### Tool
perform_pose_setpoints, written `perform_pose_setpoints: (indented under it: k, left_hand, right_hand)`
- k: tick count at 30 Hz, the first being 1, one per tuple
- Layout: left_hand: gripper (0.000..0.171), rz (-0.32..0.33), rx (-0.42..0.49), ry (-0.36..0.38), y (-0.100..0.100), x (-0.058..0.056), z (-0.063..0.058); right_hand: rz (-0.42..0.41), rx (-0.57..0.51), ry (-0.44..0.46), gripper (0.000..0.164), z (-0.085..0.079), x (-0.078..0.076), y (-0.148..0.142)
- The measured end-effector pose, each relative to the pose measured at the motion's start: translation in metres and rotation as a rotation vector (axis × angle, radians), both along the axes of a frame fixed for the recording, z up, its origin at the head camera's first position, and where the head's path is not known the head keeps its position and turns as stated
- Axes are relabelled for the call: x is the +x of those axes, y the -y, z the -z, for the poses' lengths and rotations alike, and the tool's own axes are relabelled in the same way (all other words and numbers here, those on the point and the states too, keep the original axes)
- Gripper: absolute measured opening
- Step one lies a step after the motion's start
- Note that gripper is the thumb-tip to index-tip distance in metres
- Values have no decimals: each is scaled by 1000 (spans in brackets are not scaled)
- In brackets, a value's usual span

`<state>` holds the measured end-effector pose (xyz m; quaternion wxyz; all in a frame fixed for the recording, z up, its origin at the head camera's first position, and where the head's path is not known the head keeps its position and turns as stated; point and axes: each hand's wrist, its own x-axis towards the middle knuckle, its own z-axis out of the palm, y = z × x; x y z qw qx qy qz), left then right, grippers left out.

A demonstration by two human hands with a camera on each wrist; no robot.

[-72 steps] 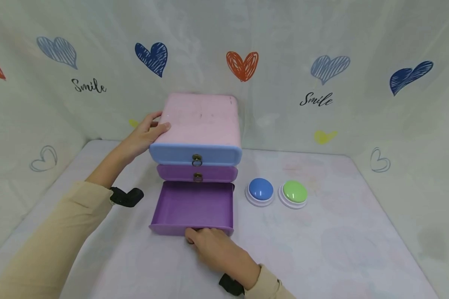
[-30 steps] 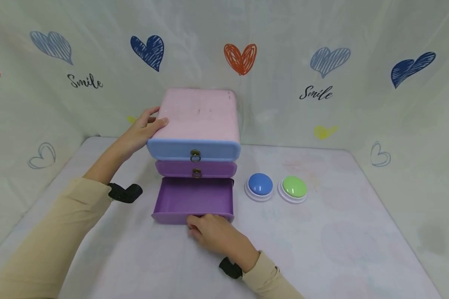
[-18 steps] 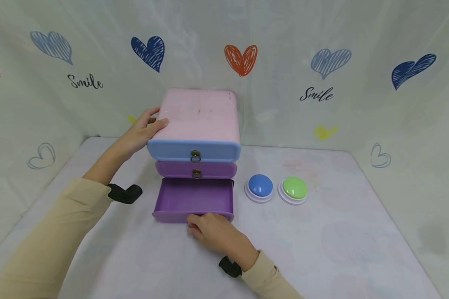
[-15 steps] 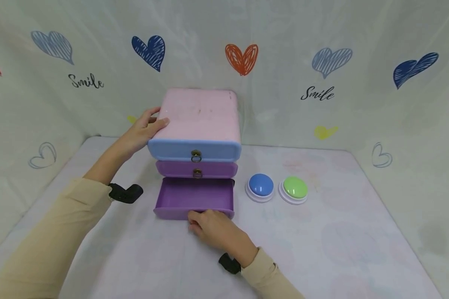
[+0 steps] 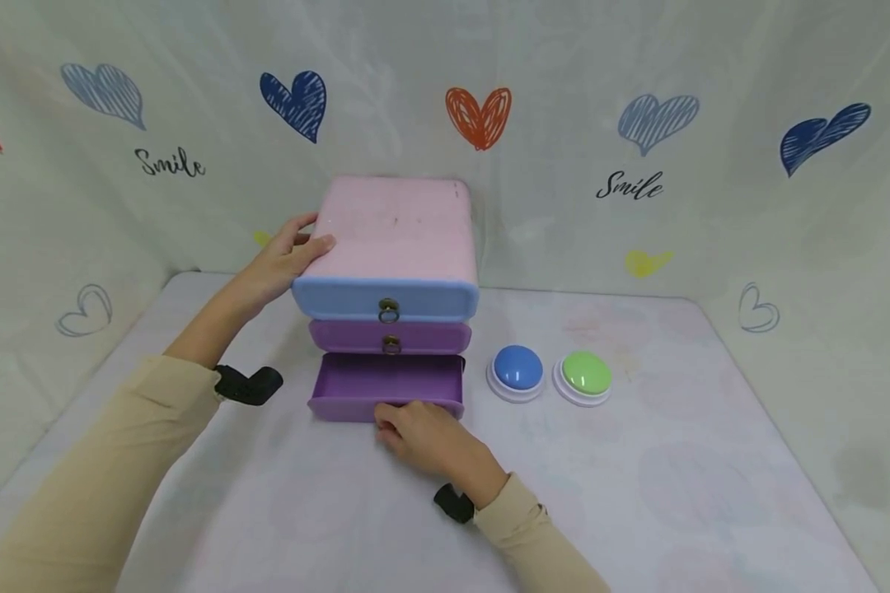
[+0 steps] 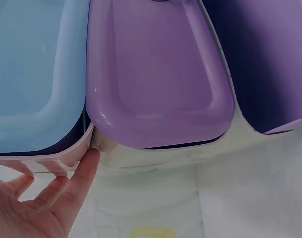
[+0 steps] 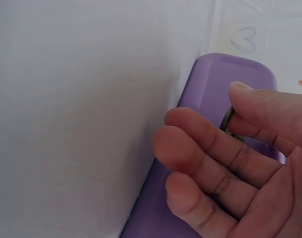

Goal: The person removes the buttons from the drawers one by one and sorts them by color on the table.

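Shallow purple plastic drawer, lowest of three, juts from pink-topped plastic cabinet toward near edge of white tabletop. Your right hand pinches its dark metal ring pull, thumb to finger. Your left hand, fingers fairly straight, rests on cabinet's side facing left edge, thumb on top. Cabinet stands near far edge. Domed blue button, domed green button on round white bases: side by side, between cabinet and right edge.

Drawer unit near back edge of table; bottom drawer out toward front edge. First button right of unit, second button nearer right edge.
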<state>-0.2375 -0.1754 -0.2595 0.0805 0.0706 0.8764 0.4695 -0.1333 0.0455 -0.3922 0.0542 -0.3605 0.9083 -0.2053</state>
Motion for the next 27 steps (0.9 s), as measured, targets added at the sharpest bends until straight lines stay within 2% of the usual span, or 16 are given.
perform_pose_setpoints:
  k: [7, 18, 27]
  left_hand:
    - [76, 9, 12, 1, 0, 0, -1]
    - [75, 10, 14, -3, -1, -1, -2]
    - [75, 7, 15, 3, -1, 0, -2]
  right_hand:
    - [4, 15, -30, 18, 0, -11, 0]
    - [17, -1, -60, 17, 4, -16, 1]
    - [44, 4, -88, 17, 5, -27, 2]
